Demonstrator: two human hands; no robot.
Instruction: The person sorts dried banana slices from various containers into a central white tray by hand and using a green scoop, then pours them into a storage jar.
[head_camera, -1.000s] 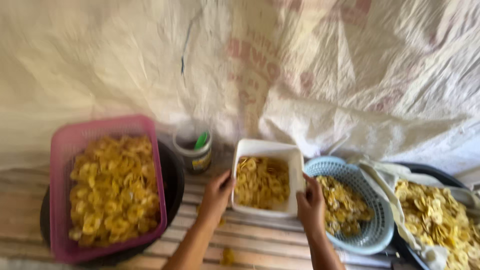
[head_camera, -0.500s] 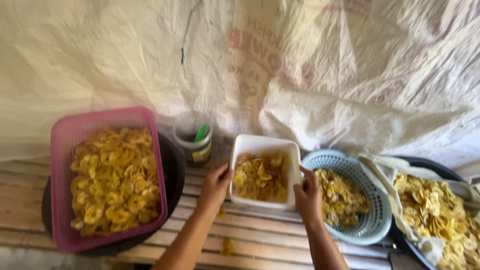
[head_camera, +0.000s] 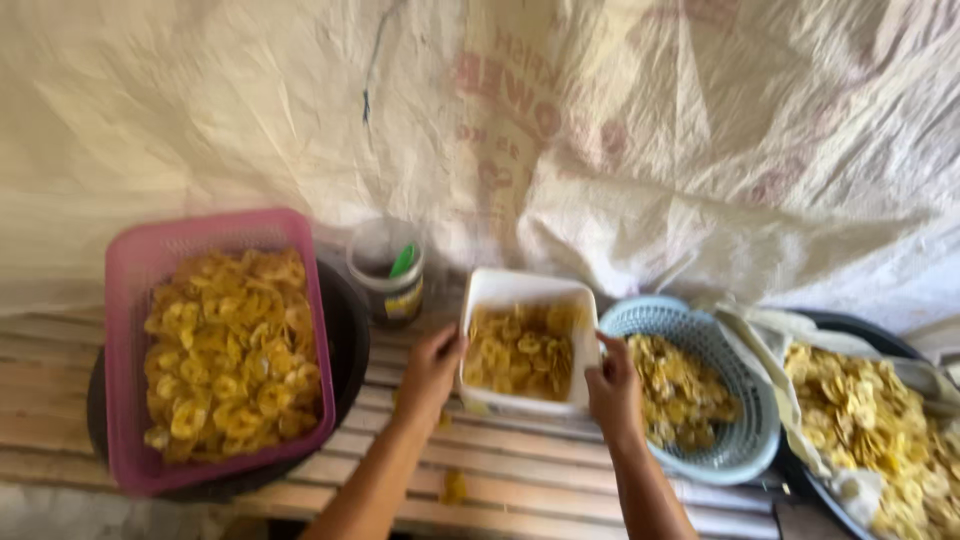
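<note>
A white square tub (head_camera: 520, 288) full of yellow banana chips (head_camera: 520, 350) sits at the middle of a slatted wooden bench. My left hand (head_camera: 432, 372) grips its left wall and my right hand (head_camera: 613, 388) grips its right wall. The tub's near edge looks slightly raised off the slats. To its right stands a light blue round basket (head_camera: 745, 440) holding more chips, almost touching my right hand.
A pink rectangular basket (head_camera: 125, 300) heaped with chips rests on a black basin (head_camera: 350, 350) at the left. A small clear pot (head_camera: 388, 270) with a green item stands behind. A cloth-lined basin (head_camera: 870, 410) of chips is at the right. Loose chips (head_camera: 454, 487) lie on the bench (head_camera: 520, 480). White sacking (head_camera: 600, 130) hangs behind.
Both hands have kept hold of the white tub, and it has shifted slightly toward the left and nearer me; the chips inside have resettled. The view has steadied.
</note>
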